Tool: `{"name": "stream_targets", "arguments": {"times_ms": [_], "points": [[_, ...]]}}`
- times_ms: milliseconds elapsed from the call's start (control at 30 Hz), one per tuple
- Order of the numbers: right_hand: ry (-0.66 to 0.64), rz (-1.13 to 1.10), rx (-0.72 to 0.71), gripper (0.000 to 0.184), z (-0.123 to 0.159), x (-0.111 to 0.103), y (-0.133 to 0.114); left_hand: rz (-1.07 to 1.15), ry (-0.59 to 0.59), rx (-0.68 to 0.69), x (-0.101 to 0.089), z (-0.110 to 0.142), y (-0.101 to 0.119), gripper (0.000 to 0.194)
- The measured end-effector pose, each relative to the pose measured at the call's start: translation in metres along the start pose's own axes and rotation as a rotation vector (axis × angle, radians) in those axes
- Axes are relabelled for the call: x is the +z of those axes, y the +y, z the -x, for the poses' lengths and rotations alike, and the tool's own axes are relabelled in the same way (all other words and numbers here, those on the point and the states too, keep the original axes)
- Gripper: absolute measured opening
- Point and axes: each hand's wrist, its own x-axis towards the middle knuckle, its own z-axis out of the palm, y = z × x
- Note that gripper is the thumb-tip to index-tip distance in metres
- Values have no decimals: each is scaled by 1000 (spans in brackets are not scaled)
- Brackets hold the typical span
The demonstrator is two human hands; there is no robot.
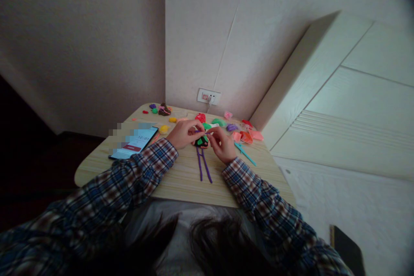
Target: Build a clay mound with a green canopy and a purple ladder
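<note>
Above the middle of the table, my left hand (184, 134) and my right hand (222, 144) come close together with their fingertips pinched. Between them runs a thin purple clay strip (204, 132), partly covered by the fingers. Just under the hands sits a small black and green clay piece (202, 142), its outline partly hidden. From below it, two long purple clay strips (199, 164) lie on the wooden table (174, 181), pointing toward me and spreading apart slightly.
A lit phone (136, 142) lies at the left. Yellow clay (164, 129) and a brown clay lump (164, 109) are behind it. Right of my hands are a turquoise tool (246, 154), purple clay (232, 127) and orange wrappers (246, 137). A socket (208, 95) is on the wall.
</note>
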Motion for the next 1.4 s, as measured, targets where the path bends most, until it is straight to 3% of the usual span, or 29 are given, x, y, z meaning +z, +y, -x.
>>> {"name": "stream_targets", "arguments": {"times_ms": [1167,1400], "points": [[58,-49,-17,13,1,1,1,89,-66,-53,1,-1,-1,18],[14,-46,-23,11,-1,0,-4,94,-53,-43,1,-1,-1,14]]}}
